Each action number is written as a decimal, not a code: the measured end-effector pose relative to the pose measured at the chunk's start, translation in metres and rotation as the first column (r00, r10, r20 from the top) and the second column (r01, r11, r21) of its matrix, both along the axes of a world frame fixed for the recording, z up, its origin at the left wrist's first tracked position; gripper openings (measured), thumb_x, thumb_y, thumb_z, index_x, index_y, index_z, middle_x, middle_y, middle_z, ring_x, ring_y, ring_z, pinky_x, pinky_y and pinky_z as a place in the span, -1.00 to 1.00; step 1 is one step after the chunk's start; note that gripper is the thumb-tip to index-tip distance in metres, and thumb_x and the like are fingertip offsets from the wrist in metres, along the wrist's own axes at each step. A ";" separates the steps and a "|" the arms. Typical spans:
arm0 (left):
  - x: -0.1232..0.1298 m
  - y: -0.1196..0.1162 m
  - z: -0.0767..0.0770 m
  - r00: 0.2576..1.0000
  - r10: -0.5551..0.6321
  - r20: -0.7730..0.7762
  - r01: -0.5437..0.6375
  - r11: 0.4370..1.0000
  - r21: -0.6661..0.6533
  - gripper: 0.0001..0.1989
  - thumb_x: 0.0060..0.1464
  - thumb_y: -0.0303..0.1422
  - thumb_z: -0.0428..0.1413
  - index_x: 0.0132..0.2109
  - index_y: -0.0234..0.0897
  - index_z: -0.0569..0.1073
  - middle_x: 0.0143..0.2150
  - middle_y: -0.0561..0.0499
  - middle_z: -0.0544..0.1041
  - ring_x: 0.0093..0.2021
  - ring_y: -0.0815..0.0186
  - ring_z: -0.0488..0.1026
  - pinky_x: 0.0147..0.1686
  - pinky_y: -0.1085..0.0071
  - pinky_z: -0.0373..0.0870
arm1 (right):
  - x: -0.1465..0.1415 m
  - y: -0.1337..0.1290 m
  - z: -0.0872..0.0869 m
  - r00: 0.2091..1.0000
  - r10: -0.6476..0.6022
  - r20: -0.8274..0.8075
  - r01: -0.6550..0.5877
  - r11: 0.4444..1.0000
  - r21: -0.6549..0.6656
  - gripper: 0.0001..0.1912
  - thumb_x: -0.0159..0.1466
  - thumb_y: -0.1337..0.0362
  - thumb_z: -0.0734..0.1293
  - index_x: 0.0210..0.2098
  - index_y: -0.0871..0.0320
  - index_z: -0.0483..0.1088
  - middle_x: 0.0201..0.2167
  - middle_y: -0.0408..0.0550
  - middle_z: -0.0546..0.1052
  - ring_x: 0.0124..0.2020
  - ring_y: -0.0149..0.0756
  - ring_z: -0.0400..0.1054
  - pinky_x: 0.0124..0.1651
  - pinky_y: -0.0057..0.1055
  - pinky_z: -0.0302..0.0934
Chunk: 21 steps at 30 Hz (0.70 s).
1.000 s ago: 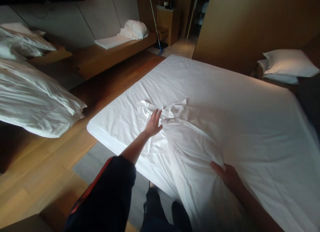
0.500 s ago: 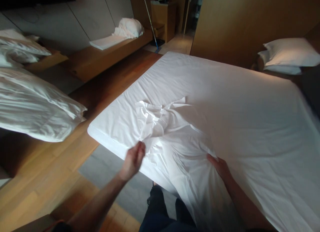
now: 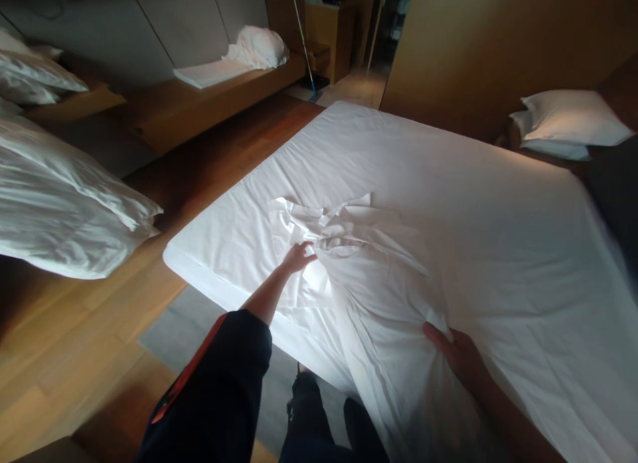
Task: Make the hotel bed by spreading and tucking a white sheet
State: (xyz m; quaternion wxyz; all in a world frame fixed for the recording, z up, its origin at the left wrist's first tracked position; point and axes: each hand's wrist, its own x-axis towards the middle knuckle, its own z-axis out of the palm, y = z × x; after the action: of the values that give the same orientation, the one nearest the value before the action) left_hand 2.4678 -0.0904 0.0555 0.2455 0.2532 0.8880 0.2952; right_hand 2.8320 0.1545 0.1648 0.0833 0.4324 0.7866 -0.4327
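A loose white sheet (image 3: 383, 297) lies bunched over the near side of the bed (image 3: 423, 164), its folds crumpled in the middle and one part trailing down toward my body. My left hand (image 3: 298, 257) reaches into the crumpled part, thumb and fingers closed on a fold of it. To the right, my right hand (image 3: 451, 347) grips the sheet's edge between thumb and fingers, most of which are hidden under the cloth. The bed beneath is covered in smooth white linen.
White bedding (image 3: 64, 197) hangs at the left, with pillows (image 3: 40, 71) behind it. Folded and bundled linen (image 3: 256, 49) rests on a wooden bench (image 3: 214, 111). A long-handled mop (image 3: 305, 44) leans beyond the bed. More pillows (image 3: 573, 117) lie at the right, and a grey rug (image 3: 184, 327) borders the bed.
My left hand has moved forward and right from the bed's near edge into the crumpled cloth. My right hand keeps its hold, shifted slightly right and nearer.
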 end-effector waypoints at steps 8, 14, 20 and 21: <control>-0.023 0.049 0.047 0.912 -0.401 -0.083 0.402 0.916 -0.008 -0.66 -0.10 -0.24 0.33 -0.11 -0.16 0.60 0.15 -0.09 0.43 0.17 0.02 0.30 0.18 0.06 0.24 | -0.002 -0.020 -0.014 0.995 0.100 -0.018 -0.100 0.995 -0.026 -0.35 0.13 -0.26 0.21 -0.40 0.25 0.51 -0.38 0.05 0.58 -0.21 0.02 0.45 -0.16 -0.33 0.27; 0.009 0.051 0.057 0.965 0.068 -0.255 0.052 0.899 0.436 -0.74 0.26 -0.31 -0.04 -0.28 -0.30 0.50 -0.09 -0.11 0.52 -0.03 0.20 0.40 0.05 0.26 0.33 | -0.008 -0.003 -0.025 0.996 -0.065 -0.056 0.059 0.994 -0.095 -0.37 0.10 -0.21 0.28 -0.32 0.28 0.55 -0.33 0.04 0.60 -0.16 0.00 0.47 -0.14 -0.37 0.31; 0.056 -0.043 0.038 0.939 0.024 -0.344 0.090 0.946 0.311 -0.67 0.29 -0.20 -0.08 -0.41 -0.25 0.32 -0.49 0.07 0.33 -0.41 0.34 0.32 -0.37 0.45 0.26 | -0.010 0.024 -0.033 0.983 -0.175 -0.054 0.162 0.969 -0.187 -0.39 0.07 -0.14 0.34 -0.21 0.31 0.56 -0.29 0.03 0.60 -0.14 -0.04 0.48 -0.10 -0.37 0.31; 0.065 -0.059 0.032 0.907 0.016 -0.421 0.099 0.963 0.250 -0.68 0.28 -0.21 -0.07 -0.41 -0.25 0.32 -0.47 0.04 0.35 -0.38 0.32 0.34 -0.34 0.43 0.28 | -0.013 0.026 -0.035 0.986 -0.157 -0.060 0.142 0.969 -0.200 -0.39 0.06 -0.14 0.34 -0.22 0.31 0.56 -0.29 0.03 0.61 -0.14 -0.04 0.48 -0.10 -0.37 0.31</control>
State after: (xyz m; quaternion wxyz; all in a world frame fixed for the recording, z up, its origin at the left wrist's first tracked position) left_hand 2.5329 -0.1497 0.0872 0.0195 0.3602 0.8666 0.3449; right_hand 2.8194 0.1807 0.1298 0.0627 0.4634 0.7082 -0.5289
